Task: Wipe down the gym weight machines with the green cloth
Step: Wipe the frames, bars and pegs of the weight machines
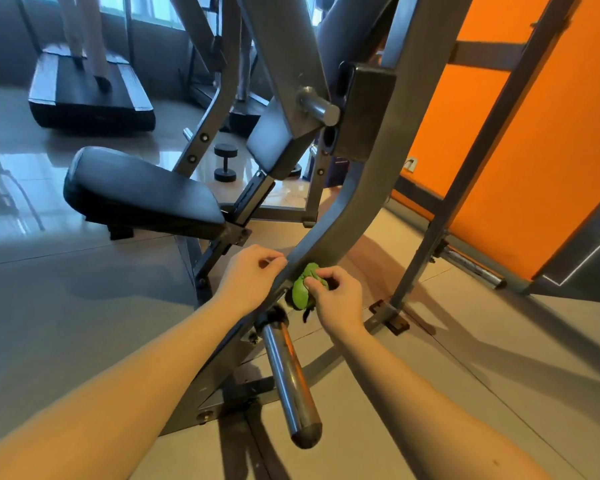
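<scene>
A grey steel weight machine fills the view, its curved lever arm sweeping down toward me. My right hand grips a bunched green cloth and holds it against the underside of that arm. On the arm's left edge, beside the cloth, my left hand rests with its fingers curled over the metal. A chrome weight peg juts toward me just below both hands.
A black padded seat stands to the left on the machine frame. A dumbbell lies on the tiled floor behind. A treadmill with a person's legs on it is at the back left. An orange wall is at the right.
</scene>
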Demonstrator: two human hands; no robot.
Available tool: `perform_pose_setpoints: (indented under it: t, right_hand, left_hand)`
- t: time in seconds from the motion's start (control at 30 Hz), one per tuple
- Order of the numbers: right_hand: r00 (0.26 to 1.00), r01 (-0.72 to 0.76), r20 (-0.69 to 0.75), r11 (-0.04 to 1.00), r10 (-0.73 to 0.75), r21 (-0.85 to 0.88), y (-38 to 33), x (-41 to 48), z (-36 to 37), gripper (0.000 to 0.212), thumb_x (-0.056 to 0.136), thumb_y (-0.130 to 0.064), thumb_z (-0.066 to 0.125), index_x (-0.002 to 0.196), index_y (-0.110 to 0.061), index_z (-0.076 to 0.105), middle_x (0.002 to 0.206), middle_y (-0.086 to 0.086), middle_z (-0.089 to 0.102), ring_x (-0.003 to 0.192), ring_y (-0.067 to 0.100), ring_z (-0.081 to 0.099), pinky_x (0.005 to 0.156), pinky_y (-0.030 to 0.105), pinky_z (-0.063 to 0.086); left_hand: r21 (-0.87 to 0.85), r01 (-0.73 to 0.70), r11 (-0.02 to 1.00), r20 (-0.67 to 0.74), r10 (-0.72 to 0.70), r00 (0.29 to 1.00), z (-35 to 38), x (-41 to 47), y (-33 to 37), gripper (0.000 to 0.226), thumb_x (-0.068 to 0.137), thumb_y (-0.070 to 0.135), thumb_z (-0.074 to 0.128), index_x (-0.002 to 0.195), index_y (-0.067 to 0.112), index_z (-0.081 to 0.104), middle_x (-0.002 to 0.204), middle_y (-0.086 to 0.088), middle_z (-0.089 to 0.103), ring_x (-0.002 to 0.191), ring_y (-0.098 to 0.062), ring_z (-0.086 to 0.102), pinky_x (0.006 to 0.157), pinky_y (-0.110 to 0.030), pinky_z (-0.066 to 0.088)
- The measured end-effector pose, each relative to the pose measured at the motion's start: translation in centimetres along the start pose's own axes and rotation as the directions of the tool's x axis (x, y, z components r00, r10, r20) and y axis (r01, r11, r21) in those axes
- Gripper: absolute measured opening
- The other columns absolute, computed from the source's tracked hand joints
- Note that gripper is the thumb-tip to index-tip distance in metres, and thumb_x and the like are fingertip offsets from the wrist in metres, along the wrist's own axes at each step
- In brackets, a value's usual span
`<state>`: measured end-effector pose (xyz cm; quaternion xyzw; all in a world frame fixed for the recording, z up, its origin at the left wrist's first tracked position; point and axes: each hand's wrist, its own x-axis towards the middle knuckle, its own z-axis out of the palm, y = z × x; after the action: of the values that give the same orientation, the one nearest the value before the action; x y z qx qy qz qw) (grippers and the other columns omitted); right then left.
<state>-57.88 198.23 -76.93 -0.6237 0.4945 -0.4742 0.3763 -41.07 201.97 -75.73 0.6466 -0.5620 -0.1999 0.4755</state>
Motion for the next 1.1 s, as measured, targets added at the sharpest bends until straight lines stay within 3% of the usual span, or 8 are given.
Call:
perform_pose_setpoints:
  t: [0.13, 0.27, 0.37, 0.47, 0.57, 0.73, 0.83, 1.1]
  right_hand:
    - [0.998, 0.054, 0.010, 0.991, -0.056, 0.121, -3.3, 0.0, -1.0, 0.011, 0.093, -0.008, 0.070, 0.098, -0.017, 0.075, 0.093, -0.002, 0.074, 0.088, 0.012, 0.069, 0.078, 0.022, 0.057]
    - [0.981, -0.037, 0.192, 0.961, -0.017, 0.273, -5.2, 0.0, -1.2, 0.030, 0.097, 0.000, 0.061, 0.101, -0.026, 0.076, 0.107, 0.002, 0.076, 0.097, 0.014, 0.072, 0.083, 0.028, 0.059]
    - [0.997, 0.071, -0.010, 0.994, -0.070, 0.079, -5.3, 0.9, -1.8, 0.027, 0.097, -0.010, 0.064, 0.105, -0.034, 0.073, 0.119, -0.004, 0.069, 0.108, 0.006, 0.063, 0.097, 0.032, 0.054]
    - [0.969, 0.001, -0.247, 0.998, -0.015, -0.057, -5.0, 2.6, -2.2, 0.047, 0.098, -0.021, 0.066, 0.141, -0.033, 0.054, 0.148, 0.000, 0.049, 0.140, 0.020, 0.042, 0.117, 0.045, 0.037]
    - [0.995, -0.048, -0.087, 0.998, 0.045, -0.043, -4.3, 3.2, -1.2, 0.082, 0.099, -0.024, 0.064, 0.162, -0.032, 0.012, 0.163, 0.001, 0.032, 0.150, 0.023, 0.030, 0.122, 0.046, 0.029]
    - [0.996, 0.042, -0.070, 0.994, -0.049, -0.098, -1.7, 3.9, -0.3, 0.091, 0.098, -0.028, 0.066, 0.162, -0.032, 0.003, 0.155, 0.004, 0.043, 0.143, 0.020, 0.039, 0.119, 0.044, 0.035]
    - [0.990, 0.091, -0.089, 0.975, -0.111, -0.204, -0.5, 3.5, 0.0, 0.090, 0.096, -0.027, 0.070, 0.163, -0.026, 0.009, 0.145, 0.010, 0.046, 0.129, 0.016, 0.042, 0.108, 0.025, 0.036]
    - [0.996, 0.012, -0.087, 0.993, -0.022, -0.121, 0.8, 0.7, 2.6, 0.087, 0.096, -0.022, 0.071, 0.161, -0.031, 0.013, 0.140, 0.006, 0.047, 0.127, 0.011, 0.040, 0.114, 0.027, 0.033]
  left_hand:
    - [-0.244, 0.010, 0.970, 0.207, 0.042, 0.977, -0.7, -0.8, 2.8, 0.032, 0.099, 0.032, 0.062, 0.130, 0.025, 0.064, 0.118, 0.008, 0.069, 0.107, -0.002, 0.066, 0.090, -0.020, 0.055]
    - [-0.303, -0.046, 0.952, 0.095, 0.078, 0.992, -1.0, -0.5, 4.3, 0.027, 0.096, 0.020, 0.068, 0.122, 0.027, 0.065, 0.113, 0.009, 0.070, 0.101, 0.004, 0.066, 0.084, -0.015, 0.055]
    - [-0.316, -0.052, 0.947, -0.003, 0.054, 0.999, -1.3, 0.5, 4.9, 0.023, 0.094, 0.014, 0.070, 0.115, 0.024, 0.069, 0.109, 0.007, 0.070, 0.098, 0.001, 0.067, 0.080, -0.013, 0.055]
    - [-0.293, -0.152, 0.944, -0.192, 0.097, 0.977, -1.5, 3.1, 7.2, 0.023, 0.095, 0.015, 0.069, 0.117, 0.022, 0.067, 0.109, 0.009, 0.067, 0.099, 0.004, 0.063, 0.080, -0.012, 0.053]
    - [-0.193, -0.259, 0.947, -0.183, 0.224, 0.957, -0.3, 6.1, 9.3, 0.022, 0.096, 0.016, 0.067, 0.118, 0.018, 0.067, 0.112, 0.006, 0.064, 0.099, 0.001, 0.063, 0.081, -0.013, 0.054]
    - [-0.028, -0.309, 0.951, -0.044, 0.308, 0.951, 2.4, 6.6, 7.3, 0.031, 0.098, 0.008, 0.064, 0.128, 0.012, 0.068, 0.118, 0.001, 0.062, 0.110, -0.009, 0.059, 0.086, -0.008, 0.048]
    - [0.021, -0.336, 0.942, -0.076, 0.337, 0.939, 2.4, 5.5, 3.8, 0.031, 0.094, 0.000, 0.064, 0.123, 0.008, 0.071, 0.119, -0.002, 0.065, 0.112, -0.015, 0.059, 0.101, -0.027, 0.049]
    - [0.216, -0.055, 0.975, -0.015, 0.060, 0.998, 1.2, -1.7, -7.5, 0.030, 0.097, 0.007, 0.062, 0.126, 0.016, 0.066, 0.121, 0.006, 0.061, 0.113, -0.005, 0.055, 0.109, -0.040, 0.047]
